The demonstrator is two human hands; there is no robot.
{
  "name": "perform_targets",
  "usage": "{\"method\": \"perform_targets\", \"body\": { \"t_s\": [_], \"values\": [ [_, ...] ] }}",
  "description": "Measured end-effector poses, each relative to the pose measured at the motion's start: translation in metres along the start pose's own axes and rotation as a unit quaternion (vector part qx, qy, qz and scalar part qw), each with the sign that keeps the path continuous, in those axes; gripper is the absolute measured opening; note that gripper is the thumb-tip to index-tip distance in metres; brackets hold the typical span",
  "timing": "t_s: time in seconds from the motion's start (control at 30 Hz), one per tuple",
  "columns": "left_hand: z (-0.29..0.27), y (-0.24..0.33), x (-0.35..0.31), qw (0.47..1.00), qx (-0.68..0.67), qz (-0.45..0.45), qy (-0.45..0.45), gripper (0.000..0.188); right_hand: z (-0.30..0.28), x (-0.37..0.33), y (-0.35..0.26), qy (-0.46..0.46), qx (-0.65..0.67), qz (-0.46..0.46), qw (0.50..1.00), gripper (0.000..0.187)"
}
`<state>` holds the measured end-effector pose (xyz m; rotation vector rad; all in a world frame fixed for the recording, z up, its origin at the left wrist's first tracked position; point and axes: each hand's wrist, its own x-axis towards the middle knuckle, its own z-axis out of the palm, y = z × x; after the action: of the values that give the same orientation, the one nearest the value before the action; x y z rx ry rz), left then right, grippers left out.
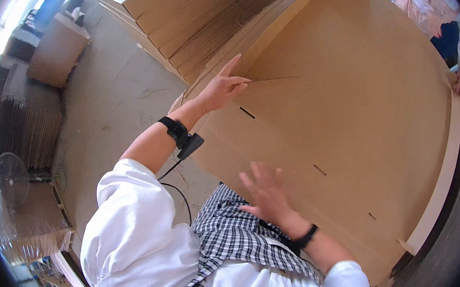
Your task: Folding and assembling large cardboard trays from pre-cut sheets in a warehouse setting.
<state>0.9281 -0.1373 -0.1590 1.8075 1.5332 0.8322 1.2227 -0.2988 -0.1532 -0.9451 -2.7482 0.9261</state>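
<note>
My left grip (222, 90) pinches a thin strip (273, 79); my right grip (272, 195) is spread wide and empty. The cardboard (353, 89) looks light but bendy: I'd hold its folded right edge (448, 166).

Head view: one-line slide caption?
Left hand near the left edge of a large slotted cardboard sheet, motion-blurred right hand spread over its near side, a co-worker's hand at its right edge.
</note>
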Motion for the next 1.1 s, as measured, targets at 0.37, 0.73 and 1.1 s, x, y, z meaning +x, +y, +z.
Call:
{"method": "perform_targets", "body": {
  "t_s": [0.37,0.73,1.1],
  "values": [
    [0.010,0.081,0.002,0.933,-0.173,0.075,-0.308,0.069,-0.163,-0.038,-0.014,0.075,-0.228,-0.045,0.970,0.031],
    [0.076,0.126,0.011,0.970,-0.214,0.093,0.061,0.061,-0.248,0.061,0.144,-0.181,0.107,0.335,0.918,0.073],
    [0.089,0.170,0.017,0.913,0.255,0.297,-0.115,0.044,-0.198,0.042,0.149,-0.147,-0.020,0.302,0.942,0.089]
  ]
}}
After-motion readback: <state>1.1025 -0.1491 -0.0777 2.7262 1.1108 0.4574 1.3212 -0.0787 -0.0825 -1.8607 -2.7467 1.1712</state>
